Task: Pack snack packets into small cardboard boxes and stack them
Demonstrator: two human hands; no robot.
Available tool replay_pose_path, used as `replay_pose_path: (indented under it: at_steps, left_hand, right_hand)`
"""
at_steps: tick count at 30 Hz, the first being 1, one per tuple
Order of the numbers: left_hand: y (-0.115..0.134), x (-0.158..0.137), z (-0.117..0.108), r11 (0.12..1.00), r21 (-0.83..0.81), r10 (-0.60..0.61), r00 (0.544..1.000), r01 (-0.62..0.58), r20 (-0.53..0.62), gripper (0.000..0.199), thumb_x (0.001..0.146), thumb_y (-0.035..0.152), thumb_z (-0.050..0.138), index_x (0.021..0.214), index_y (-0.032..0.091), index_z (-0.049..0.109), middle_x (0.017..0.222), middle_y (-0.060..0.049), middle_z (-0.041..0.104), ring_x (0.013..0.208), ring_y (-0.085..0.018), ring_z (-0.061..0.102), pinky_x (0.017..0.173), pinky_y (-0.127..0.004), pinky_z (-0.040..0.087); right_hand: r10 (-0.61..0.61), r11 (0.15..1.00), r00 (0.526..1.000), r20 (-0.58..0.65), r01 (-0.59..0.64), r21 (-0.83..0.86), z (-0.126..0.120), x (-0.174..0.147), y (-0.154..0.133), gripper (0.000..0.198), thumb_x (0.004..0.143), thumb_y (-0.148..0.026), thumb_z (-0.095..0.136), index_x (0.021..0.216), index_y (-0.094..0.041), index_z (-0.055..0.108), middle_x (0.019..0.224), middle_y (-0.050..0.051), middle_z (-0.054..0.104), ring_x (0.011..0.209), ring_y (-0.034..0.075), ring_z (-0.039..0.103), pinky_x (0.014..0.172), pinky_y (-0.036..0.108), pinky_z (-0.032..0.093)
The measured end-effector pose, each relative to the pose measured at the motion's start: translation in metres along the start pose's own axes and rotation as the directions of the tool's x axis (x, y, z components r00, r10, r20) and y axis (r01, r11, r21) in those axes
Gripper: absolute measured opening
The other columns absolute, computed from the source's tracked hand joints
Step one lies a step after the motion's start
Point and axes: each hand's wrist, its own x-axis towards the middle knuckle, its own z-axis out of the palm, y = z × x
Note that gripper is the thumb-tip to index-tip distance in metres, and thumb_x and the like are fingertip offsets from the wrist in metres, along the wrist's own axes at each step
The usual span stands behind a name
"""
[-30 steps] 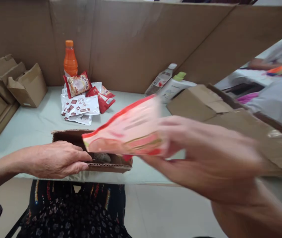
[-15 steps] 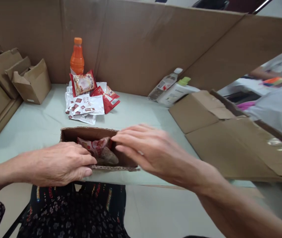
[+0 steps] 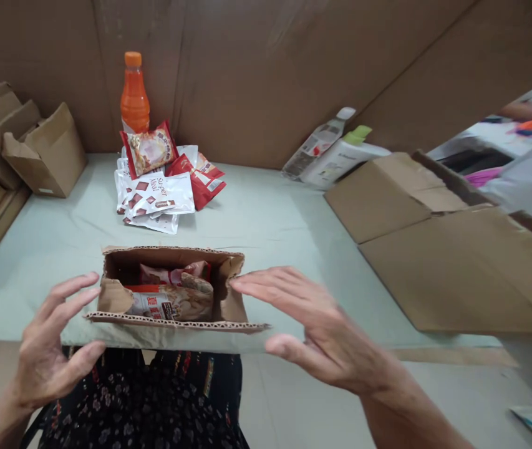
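Observation:
A small open cardboard box (image 3: pixel 172 333) stands at the near edge of the table, its flaps spread. Red and white snack packets (image 3: pixel 172 300) lie inside it. My left hand (image 3: pixel 53 346) hovers just left of the box with fingers spread and nothing in it. My right hand (image 3: pixel 315 324) is at the box's right side, fingers apart, the fingertips at the right flap. Neither hand grips anything.
A pile of snack packets (image 3: pixel 158 187) and an orange drink bottle (image 3: pixel 133 96) sit at the back. White bottles (image 3: pixel 335 156) lie at the back right. Folded small boxes (image 3: pixel 43 153) stand left, flat cardboard (image 3: pixel 453 249) right. Cardboard walls (image 3: pixel 266 75) surround the table (image 3: pixel 266 218).
My right hand carried a red packet to the box and let it go inside. My left hand came off the box's left flap. Both hands now hover open beside the box.

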Motion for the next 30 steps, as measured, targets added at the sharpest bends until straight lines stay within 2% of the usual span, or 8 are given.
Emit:
replay_pose_path:
  at_steps: [5, 9, 13, 17, 20, 24, 27, 30]
  left_hand:
    - [0.001, 0.015, 0.022, 0.997, 0.000, 0.077, 0.995, -0.077, -0.066, 0.040, 0.102, 0.018, 0.056, 0.141, 0.026, 0.058, 0.121, -0.008, 0.073, 0.121, -0.026, 0.065, 0.102, -0.043, 0.057]
    - [-0.003, 0.018, 0.026, 0.997, 0.083, 0.012, 0.984, 0.002, -0.175, 0.049, 0.096, 0.019, 0.069, 0.144, 0.025, 0.057, 0.118, -0.006, 0.074, 0.104, -0.021, 0.071, 0.095, -0.034, 0.058]
    - [-0.001, 0.020, 0.030, 0.984, 0.175, 0.068, 0.975, -0.030, -0.214, 0.054, 0.094, 0.017, 0.071, 0.146, 0.025, 0.055, 0.123, -0.007, 0.071, 0.108, -0.022, 0.070, 0.097, -0.035, 0.058]
    - [0.002, 0.019, 0.035, 0.973, 0.229, 0.061, 0.952, 0.009, -0.299, 0.057, 0.093, 0.017, 0.073, 0.146, 0.027, 0.055, 0.144, -0.011, 0.056, 0.129, -0.028, 0.059, 0.109, -0.045, 0.053]
    - [0.000, 0.016, 0.037, 0.982, 0.187, 0.024, 0.977, 0.017, -0.213, 0.046, 0.098, 0.018, 0.065, 0.142, 0.028, 0.057, 0.149, -0.010, 0.053, 0.132, -0.027, 0.057, 0.109, -0.043, 0.052]
    - [-0.008, 0.015, 0.034, 0.994, 0.102, -0.021, 0.996, 0.030, -0.090, 0.036, 0.104, 0.019, 0.052, 0.138, 0.028, 0.060, 0.143, -0.008, 0.059, 0.133, -0.026, 0.057, 0.112, -0.044, 0.049]
    - [-0.016, 0.013, 0.032, 0.996, 0.075, -0.033, 0.993, 0.042, -0.117, 0.036, 0.102, 0.020, 0.054, 0.136, 0.031, 0.063, 0.144, -0.006, 0.059, 0.131, -0.026, 0.058, 0.110, -0.044, 0.050]
    - [-0.029, 0.012, 0.033, 0.994, 0.098, -0.025, 0.986, 0.041, -0.163, 0.036, 0.101, 0.026, 0.056, 0.134, 0.034, 0.066, 0.144, -0.003, 0.061, 0.128, -0.029, 0.060, 0.113, -0.049, 0.048]
  right_hand:
    - [0.001, 0.999, 0.993, 0.114, 0.003, -0.033, 0.017, 0.005, -0.003, 0.056, 0.102, -0.060, 0.054, 0.130, -0.014, 0.067, 0.122, 0.016, 0.075, 0.120, 0.031, 0.067, 0.097, 0.047, 0.057]
    - [0.007, 1.000, 0.997, -0.071, -0.006, 0.009, 0.010, 0.000, 0.003, 0.048, 0.102, -0.047, 0.061, 0.141, -0.019, 0.059, 0.139, 0.016, 0.066, 0.128, 0.028, 0.064, 0.101, 0.044, 0.057]
    - [0.032, 0.998, 0.967, -0.252, -0.046, -0.049, 0.005, 0.013, 0.008, 0.059, 0.101, -0.043, 0.064, 0.154, -0.022, 0.048, 0.147, 0.018, 0.059, 0.137, 0.031, 0.057, 0.109, 0.049, 0.052]
    - [-0.097, 0.991, 0.990, -0.100, 0.086, -0.105, 0.024, 0.021, 0.013, 0.061, 0.101, -0.045, 0.062, 0.154, -0.019, 0.047, 0.138, 0.017, 0.067, 0.127, 0.031, 0.063, 0.102, 0.050, 0.055]
    - [-0.148, 0.983, 0.989, -0.022, 0.145, -0.110, 0.038, 0.010, 0.016, 0.055, 0.104, -0.040, 0.056, 0.153, -0.016, 0.047, 0.136, 0.017, 0.068, 0.128, 0.030, 0.062, 0.102, 0.050, 0.052]
    - [-0.116, 0.978, 0.992, 0.059, 0.124, -0.167, 0.041, 0.003, 0.023, 0.068, 0.099, -0.062, 0.057, 0.154, -0.022, 0.048, 0.154, 0.019, 0.054, 0.147, 0.037, 0.043, 0.114, 0.061, 0.039]
    - [-0.115, 0.976, 0.976, 0.182, 0.146, -0.163, 0.040, 0.016, 0.028, 0.078, 0.091, -0.070, 0.065, 0.153, -0.025, 0.052, 0.166, 0.019, 0.036, 0.156, 0.039, 0.026, 0.121, 0.064, 0.029]
    - [-0.153, 0.978, 0.959, 0.238, 0.181, -0.100, 0.040, 0.033, 0.037, 0.078, 0.089, -0.064, 0.071, 0.153, -0.023, 0.053, 0.167, 0.020, 0.033, 0.158, 0.036, 0.021, 0.122, 0.059, 0.030]
